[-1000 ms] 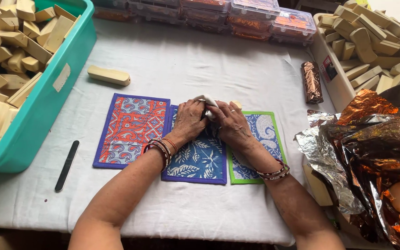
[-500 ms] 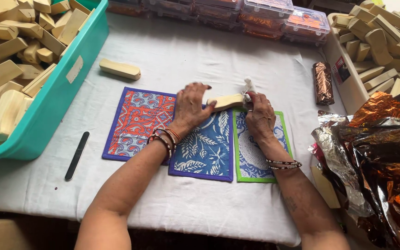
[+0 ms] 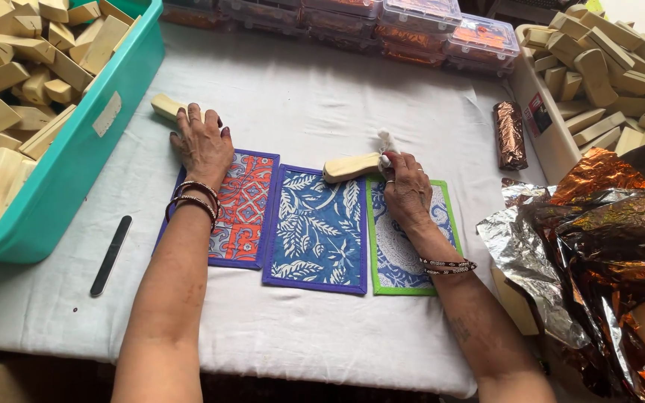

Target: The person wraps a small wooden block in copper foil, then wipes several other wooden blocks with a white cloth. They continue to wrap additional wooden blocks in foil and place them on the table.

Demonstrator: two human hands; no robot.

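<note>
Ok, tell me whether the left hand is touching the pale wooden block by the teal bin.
Touching. The head view shows the left hand with its fingertips laid over the end of the pale wooden block, no gap between them.

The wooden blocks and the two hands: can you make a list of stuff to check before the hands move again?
1. Right hand grips a wooden block and a small white cloth: ok.
2. Left hand touches the other wooden block at the far edge of the red mat: ok, fingers rest on it, not closed.
3. Three patterned mats lie flat side by side, blue mat in the middle: ok.
4. Black file lies apart from both hands: ok.
5. Teal bin holds its blocks inside: ok.
6. Held block is clean: cannot tell.
</note>
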